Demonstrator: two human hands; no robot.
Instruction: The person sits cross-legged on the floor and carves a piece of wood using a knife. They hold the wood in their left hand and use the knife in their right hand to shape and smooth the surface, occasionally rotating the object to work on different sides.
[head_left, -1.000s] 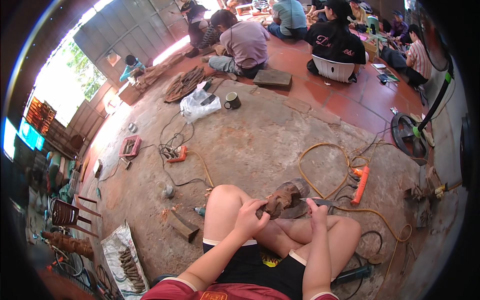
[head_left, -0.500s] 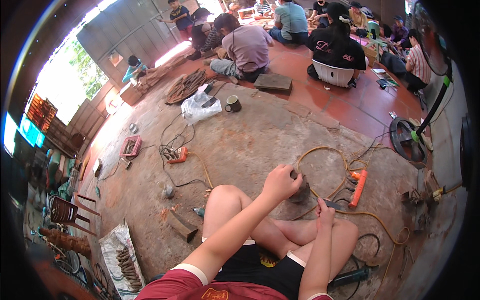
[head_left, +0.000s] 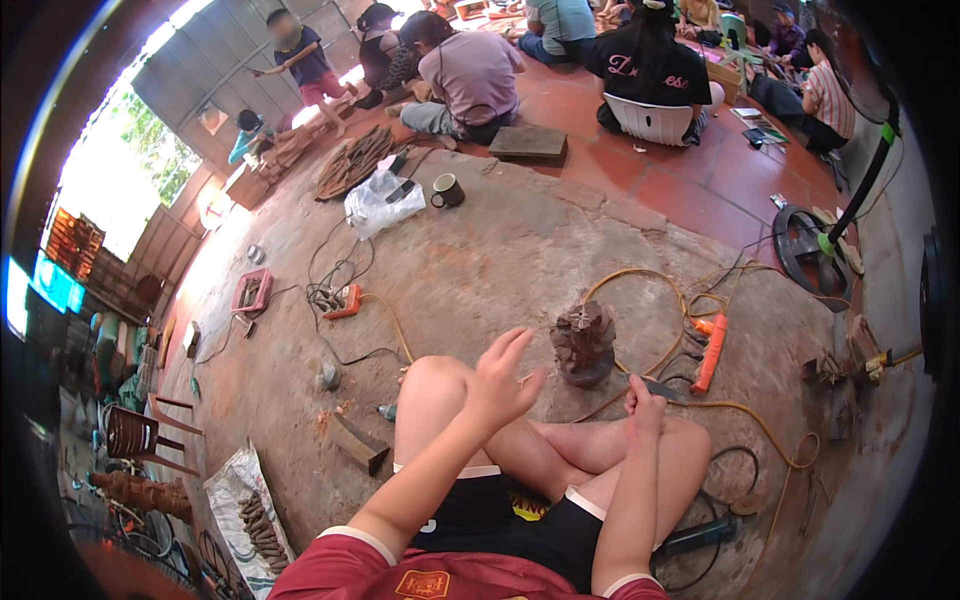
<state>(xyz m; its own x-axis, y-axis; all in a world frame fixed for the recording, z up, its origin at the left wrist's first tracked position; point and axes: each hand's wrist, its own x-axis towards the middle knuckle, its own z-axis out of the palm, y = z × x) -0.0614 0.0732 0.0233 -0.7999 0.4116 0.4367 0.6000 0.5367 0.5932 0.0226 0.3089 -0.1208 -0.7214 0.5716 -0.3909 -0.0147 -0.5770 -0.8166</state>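
Note:
A dark brown carved wooden figure [head_left: 582, 345] stands upright on the floor in front of my crossed legs. Just left of it, my left hand [head_left: 503, 385] hangs in the air, empty, fingers stretched and apart. On the near right side of the carving, my right hand [head_left: 645, 400] is closed on a dark flat blade-like tool [head_left: 664, 391] that points away to the right. Its exact kind is too small to make out. Neither hand touches the carving.
Cables and an orange power strip [head_left: 711, 352] lie right of the carving. A wooden block [head_left: 358, 444] rests by my left knee, a green power tool [head_left: 700, 533] by my right thigh. Farther off are a red socket box [head_left: 343, 301], a mug [head_left: 448, 190] and several seated people.
My left hand has let go of the carving's top and moved left and toward me, opening its fingers. The carving now shows in full. My right hand keeps its tool, almost in place.

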